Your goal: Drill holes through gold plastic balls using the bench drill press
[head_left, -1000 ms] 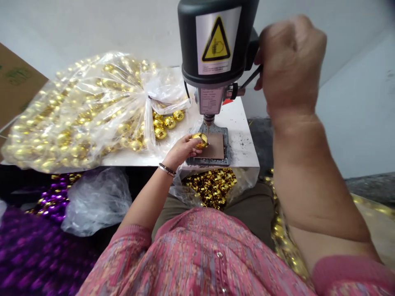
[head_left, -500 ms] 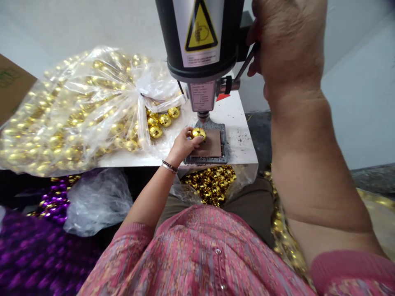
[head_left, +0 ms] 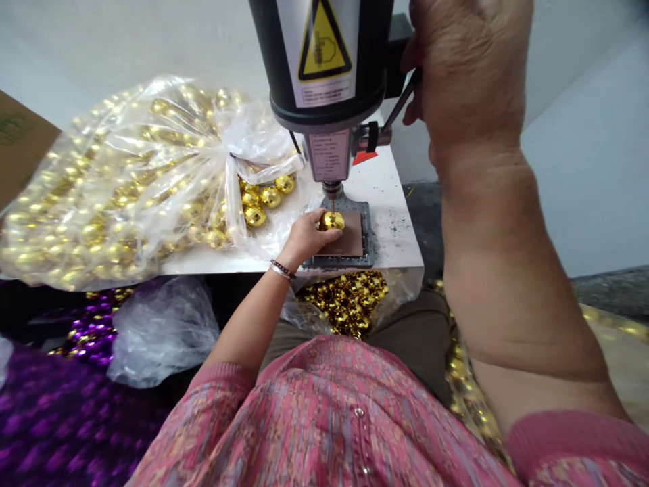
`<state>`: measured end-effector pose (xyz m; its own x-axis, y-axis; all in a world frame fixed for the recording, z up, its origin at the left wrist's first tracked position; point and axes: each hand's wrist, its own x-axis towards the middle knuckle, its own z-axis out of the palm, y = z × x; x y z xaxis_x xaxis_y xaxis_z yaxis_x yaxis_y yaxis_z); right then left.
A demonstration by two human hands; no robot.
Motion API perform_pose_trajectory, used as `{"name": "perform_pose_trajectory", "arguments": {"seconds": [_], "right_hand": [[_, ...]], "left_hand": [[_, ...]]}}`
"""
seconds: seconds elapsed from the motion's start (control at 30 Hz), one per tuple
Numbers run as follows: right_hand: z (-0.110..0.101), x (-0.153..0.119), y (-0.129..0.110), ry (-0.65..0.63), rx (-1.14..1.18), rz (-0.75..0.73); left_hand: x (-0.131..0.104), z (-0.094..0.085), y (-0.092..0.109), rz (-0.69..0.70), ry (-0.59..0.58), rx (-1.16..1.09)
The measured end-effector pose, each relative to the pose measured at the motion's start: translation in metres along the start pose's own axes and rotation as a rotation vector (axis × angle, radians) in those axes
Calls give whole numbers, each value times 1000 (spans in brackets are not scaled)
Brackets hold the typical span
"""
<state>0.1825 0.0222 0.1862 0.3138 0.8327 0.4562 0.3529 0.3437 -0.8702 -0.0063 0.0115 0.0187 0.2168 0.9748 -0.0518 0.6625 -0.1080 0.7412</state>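
Between the thumb and fingers of my left hand [head_left: 309, 237] is a shiny gold faceted ball [head_left: 333, 221]. The ball rests on a brown square pad [head_left: 349, 242] on the metal base [head_left: 368, 230] of a drill press [head_left: 324, 101]. Directly above the ball is the thin drill bit [head_left: 333, 201], its tip at or just over the ball's top. High on the right, my right hand [head_left: 469, 81] is closed around the black lever [head_left: 403, 101] of the press. Part of its fingers is hidden behind the wrist and machine.
A clear plastic bag [head_left: 116, 182] full of gold balls covers the left of the white table [head_left: 390, 196], with several balls at its mouth. More gold balls [head_left: 349, 297] lie in a bag over my lap. Purple balls [head_left: 91, 331] and a cardboard box [head_left: 25, 145] are at left.
My left hand has moved slightly right with the gold ball, which now sits under the drill bit. My right hand stays on the lever.
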Motion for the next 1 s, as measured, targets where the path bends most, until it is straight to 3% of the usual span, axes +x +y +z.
{"name": "perform_pose_trajectory", "arguments": {"seconds": [0.1, 0.23, 0.63, 1.0], "right_hand": [[0, -1, -4, 1, -19, 23], [0, -4, 0, 0, -6, -10], [-9, -79, 52, 99, -86, -339], [-2, -89, 90, 201, -133, -567]], "left_hand": [[4, 2, 0, 58, 1, 46], [6, 5, -4, 53, -48, -79], [5, 11, -13, 16, -44, -195], [5, 14, -20, 35, -55, -221]]}}
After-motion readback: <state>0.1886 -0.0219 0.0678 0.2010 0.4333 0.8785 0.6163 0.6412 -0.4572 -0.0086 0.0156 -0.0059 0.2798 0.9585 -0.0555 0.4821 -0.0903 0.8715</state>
